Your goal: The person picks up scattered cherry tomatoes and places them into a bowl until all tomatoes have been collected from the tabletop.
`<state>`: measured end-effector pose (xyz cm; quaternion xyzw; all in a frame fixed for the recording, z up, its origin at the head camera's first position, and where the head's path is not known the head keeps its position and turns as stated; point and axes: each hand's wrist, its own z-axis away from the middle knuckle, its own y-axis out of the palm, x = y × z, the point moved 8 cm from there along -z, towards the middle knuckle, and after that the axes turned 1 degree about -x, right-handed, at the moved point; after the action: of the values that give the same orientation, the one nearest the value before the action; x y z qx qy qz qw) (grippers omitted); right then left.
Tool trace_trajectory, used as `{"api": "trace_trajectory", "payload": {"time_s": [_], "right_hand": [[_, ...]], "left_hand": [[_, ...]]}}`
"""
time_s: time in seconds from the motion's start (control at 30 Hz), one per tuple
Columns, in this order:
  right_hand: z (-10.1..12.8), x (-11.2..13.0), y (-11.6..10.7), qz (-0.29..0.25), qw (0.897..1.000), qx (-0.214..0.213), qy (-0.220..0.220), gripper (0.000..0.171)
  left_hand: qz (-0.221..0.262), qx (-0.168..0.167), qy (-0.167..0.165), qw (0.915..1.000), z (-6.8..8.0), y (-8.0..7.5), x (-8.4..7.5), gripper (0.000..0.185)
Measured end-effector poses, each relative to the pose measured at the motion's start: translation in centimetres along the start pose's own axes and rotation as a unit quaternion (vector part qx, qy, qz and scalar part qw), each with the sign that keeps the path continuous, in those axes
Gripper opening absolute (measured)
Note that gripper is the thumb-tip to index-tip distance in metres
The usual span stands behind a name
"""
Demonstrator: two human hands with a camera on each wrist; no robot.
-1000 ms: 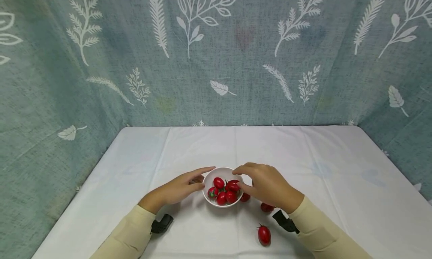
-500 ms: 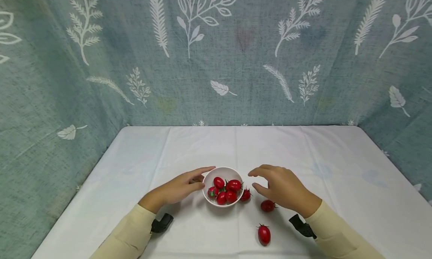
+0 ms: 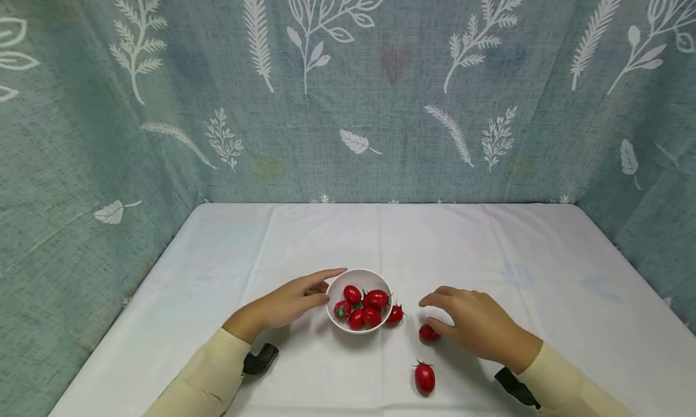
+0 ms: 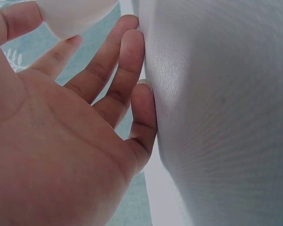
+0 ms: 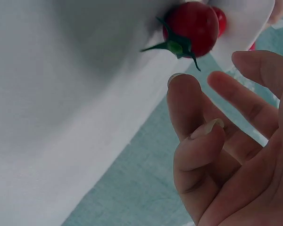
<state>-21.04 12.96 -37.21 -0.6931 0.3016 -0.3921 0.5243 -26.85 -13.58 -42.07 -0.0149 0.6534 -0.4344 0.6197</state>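
A small white bowl (image 3: 359,274) holds several red cherry tomatoes (image 3: 365,307). My left hand (image 3: 322,289) rests against the bowl's left side with its fingers straight; the left wrist view shows the bowl (image 4: 75,16) between thumb and forefinger. One tomato (image 3: 395,313) lies against the bowl's right side. My right hand (image 3: 437,313) hovers low over the table, loosely curved, with its thumb right by a loose tomato (image 3: 426,333). In the right wrist view that tomato (image 5: 193,26) sits just past my fingertips (image 5: 183,92), a small gap between them. Another tomato (image 3: 425,378) lies nearer me.
The table (image 3: 489,248) is covered with a white cloth. A teal leaf-print curtain (image 3: 348,90) hangs behind it and on both sides.
My right hand has left the bowl's rim, moving right and down to the loose tomato on the cloth. The left hand and the bowl have not moved.
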Motion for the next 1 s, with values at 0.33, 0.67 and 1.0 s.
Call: {"api": "trace_trajectory", "payload": {"time_s": [0.33, 0.67, 1.0], "right_hand": [[1.1, 0.4, 0.8, 0.002, 0.999, 0.026, -0.026, 0.027], [1.6, 0.4, 1.5, 0.003, 0.999, 0.031, -0.043, 0.028], [1.7, 0.5, 1.8, 0.011, 0.998, 0.027, -0.051, 0.027]], "left_hand": [[0.005, -0.001, 0.0, 1.0, 0.1, 0.0, -0.1, 0.055], [0.004, -0.001, -0.001, 1.0, 0.1, 0.1, 0.0, 0.055], [0.01, 0.003, -0.001, 0.9999, 0.2, 0.1, -0.2, 0.055]]}}
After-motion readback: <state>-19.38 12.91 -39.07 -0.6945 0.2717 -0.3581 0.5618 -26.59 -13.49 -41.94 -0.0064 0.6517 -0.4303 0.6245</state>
